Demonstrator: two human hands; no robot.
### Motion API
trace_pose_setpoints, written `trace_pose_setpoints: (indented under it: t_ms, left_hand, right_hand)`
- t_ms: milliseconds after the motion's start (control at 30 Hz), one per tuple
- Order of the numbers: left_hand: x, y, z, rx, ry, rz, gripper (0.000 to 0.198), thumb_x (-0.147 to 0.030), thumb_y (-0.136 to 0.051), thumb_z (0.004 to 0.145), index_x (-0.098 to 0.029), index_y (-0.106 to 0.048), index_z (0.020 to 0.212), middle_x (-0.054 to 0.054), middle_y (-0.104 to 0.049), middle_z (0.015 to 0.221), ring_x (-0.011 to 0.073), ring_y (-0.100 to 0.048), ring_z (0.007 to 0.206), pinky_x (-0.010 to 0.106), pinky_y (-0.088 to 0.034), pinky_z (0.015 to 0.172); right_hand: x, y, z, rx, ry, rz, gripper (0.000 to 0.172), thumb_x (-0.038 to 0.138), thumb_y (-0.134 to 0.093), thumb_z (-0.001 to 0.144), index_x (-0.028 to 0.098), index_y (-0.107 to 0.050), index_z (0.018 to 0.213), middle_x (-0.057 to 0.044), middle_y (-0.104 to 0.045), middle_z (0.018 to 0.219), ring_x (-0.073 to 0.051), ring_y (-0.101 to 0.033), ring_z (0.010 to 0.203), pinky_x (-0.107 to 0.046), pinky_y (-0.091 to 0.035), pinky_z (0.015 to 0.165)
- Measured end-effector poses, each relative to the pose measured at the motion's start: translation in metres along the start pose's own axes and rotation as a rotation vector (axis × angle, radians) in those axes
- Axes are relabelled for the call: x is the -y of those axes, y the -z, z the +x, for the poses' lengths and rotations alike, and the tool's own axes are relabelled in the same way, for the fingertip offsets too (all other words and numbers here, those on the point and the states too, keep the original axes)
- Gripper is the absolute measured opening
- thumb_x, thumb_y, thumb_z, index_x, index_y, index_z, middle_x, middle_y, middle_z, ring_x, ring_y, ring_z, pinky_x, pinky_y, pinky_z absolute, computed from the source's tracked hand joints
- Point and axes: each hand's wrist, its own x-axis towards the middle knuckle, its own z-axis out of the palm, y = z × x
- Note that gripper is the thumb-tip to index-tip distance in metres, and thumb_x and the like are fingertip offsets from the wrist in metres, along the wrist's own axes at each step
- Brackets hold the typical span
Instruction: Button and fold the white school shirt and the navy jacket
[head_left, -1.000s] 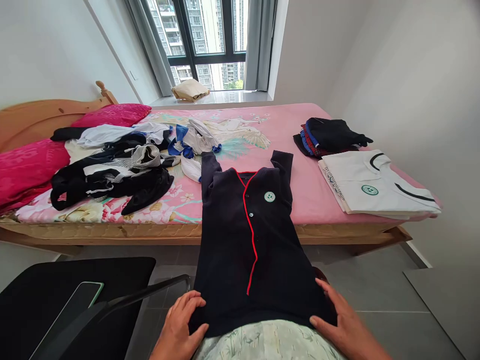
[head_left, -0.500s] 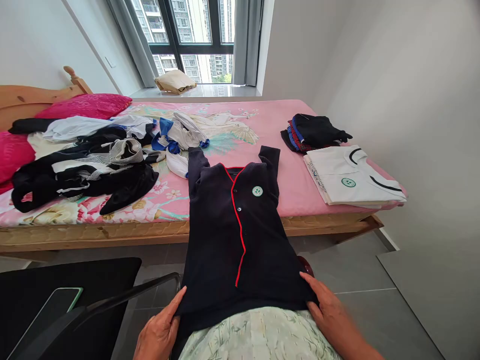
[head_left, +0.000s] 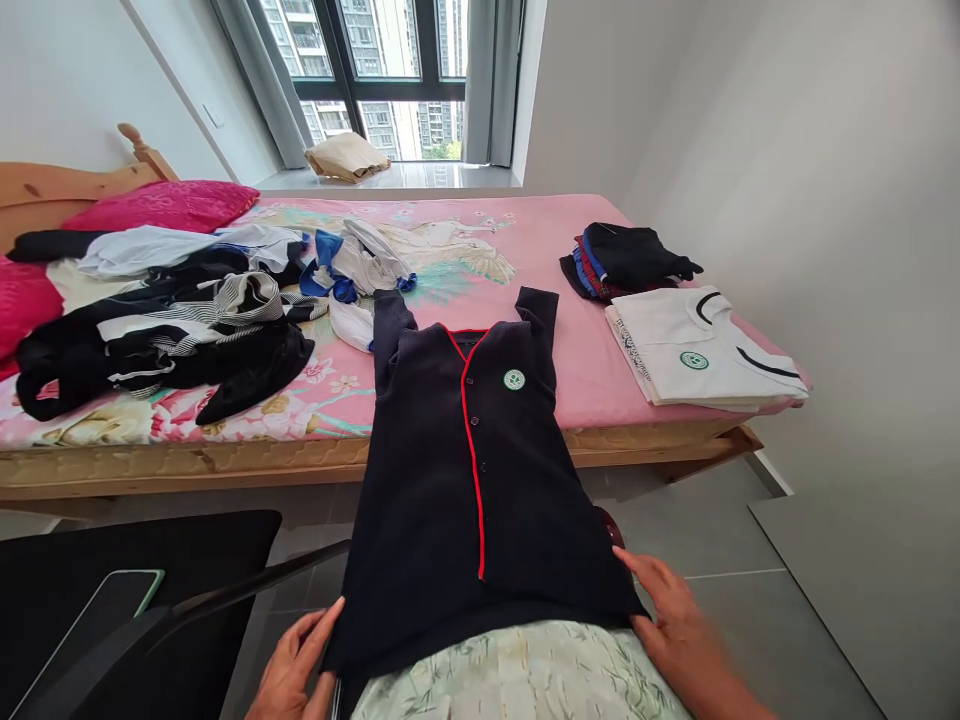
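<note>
dark navy, the jacket (head_left: 420, 480) lies front up in the head view, sleeves (head_left: 538, 312) on the bed (head_left: 600, 400), lower body reaching across to the person's lap (head_left: 525, 675). the left hand (head_left: 296, 665) and right hand (head_left: 675, 620) touch its side edges near the hem (head_left: 510, 605), thumb and forefinger spread apart on each; whether any cloth is pinched i cannot tell. it looks soft, limp and fairly light, not slippery or fragile, likely to sag between bed and lap. both hem corners seem sound holds.
</note>
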Motion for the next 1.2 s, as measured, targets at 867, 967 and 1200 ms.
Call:
trace_pose_setpoints:
  t_ms: [867, 967, 1200]
  left_hand:
    - [-0.175, -0.056, 0.083, 0.543, -0.429, 0.259, 0.030, -0.015, -0.042, 0.076, -0.024, -0.068, 0.088, 0.005, -0.065, 0.091, 0.0233, -0.057, 0.089, 0.039, -0.039, 0.080]
    - [-0.174, -0.056, 0.085, 0.572, -0.448, 0.256, 0.031, -0.015, -0.045, 0.074, -0.027, -0.067, 0.091, 0.004, -0.064, 0.093, 0.0237, -0.057, 0.089, 0.041, -0.040, 0.081]
    - [-0.172, -0.066, 0.089, 0.474, -0.472, 0.273, 0.026, -0.012, -0.046, 0.076, -0.022, -0.067, 0.086, 0.007, -0.063, 0.094, 0.0233, -0.056, 0.088, 0.039, -0.041, 0.078]
  right_hand:
    - [0.117, -0.061, 0.072, 0.340, 0.044, 0.278, 0.010, 0.016, -0.046, 0.070, 0.018, -0.051, 0.061, 0.004, -0.046, 0.059, -0.010, -0.038, 0.057, -0.022, -0.028, 0.054]
    - [0.111, -0.063, 0.074, 0.409, -0.019, 0.519, 0.009, 0.021, -0.048, 0.068, 0.018, -0.048, 0.060, 0.005, -0.042, 0.056, -0.009, -0.035, 0.055, -0.022, -0.027, 0.052]
    - [0.106, -0.065, 0.079, 0.415, -0.055, 0.745, 0.018, 0.029, -0.053, 0.070, 0.018, -0.041, 0.060, 0.007, -0.036, 0.056, -0.007, -0.031, 0.054, -0.020, -0.027, 0.051]
